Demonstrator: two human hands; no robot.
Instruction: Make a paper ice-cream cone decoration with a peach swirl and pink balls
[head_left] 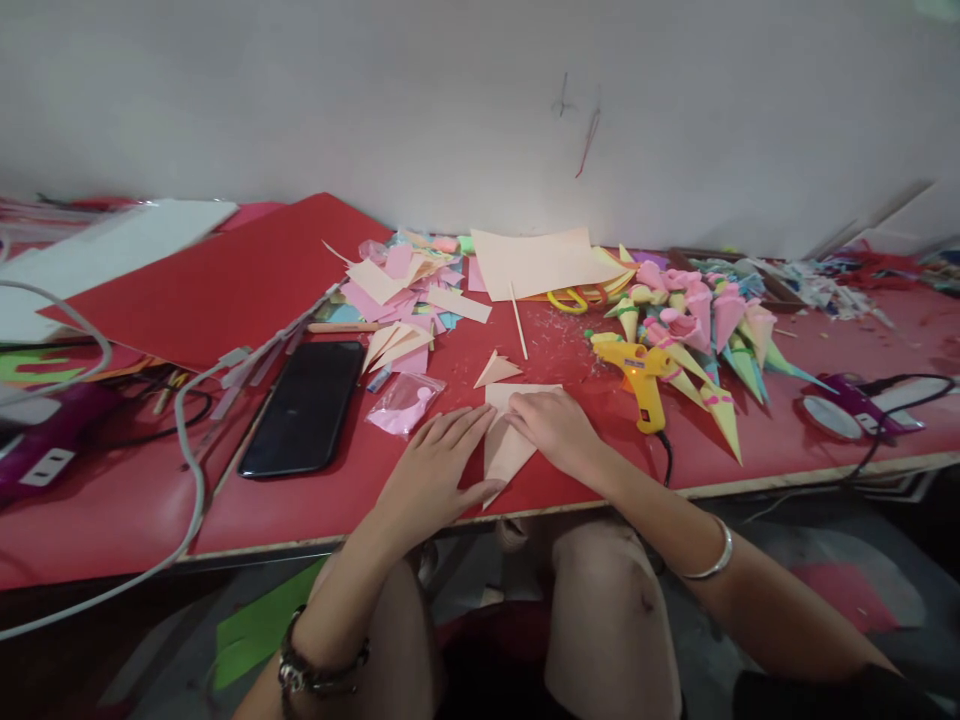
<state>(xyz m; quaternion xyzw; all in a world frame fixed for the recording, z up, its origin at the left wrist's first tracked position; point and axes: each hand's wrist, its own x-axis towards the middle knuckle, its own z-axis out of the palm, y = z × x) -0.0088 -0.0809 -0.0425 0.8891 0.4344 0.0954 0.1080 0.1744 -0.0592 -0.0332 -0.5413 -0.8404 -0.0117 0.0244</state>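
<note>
A peach sheet of paper (504, 450), tapering to a point toward me, lies flat at the front edge of the red table. My left hand (442, 460) rests along its left side, fingers stretched out and the thumb on the paper's lower part. On the upper right of the same sheet, my right hand (559, 430) presses down with bent fingers; whether they pinch the paper is hidden. A small peach paper triangle (496, 369) lies just beyond the sheet. Farther back is a thin stick (518, 320).
To the right stand a yellow glue gun (639, 385) with a cable and a pile of pastel paper cones (716, 310). A black phone (306, 410) and a small plastic bag (406, 403) lie left. Behind are paper scraps (405, 275), scissors (568, 300) and large red card (225, 275).
</note>
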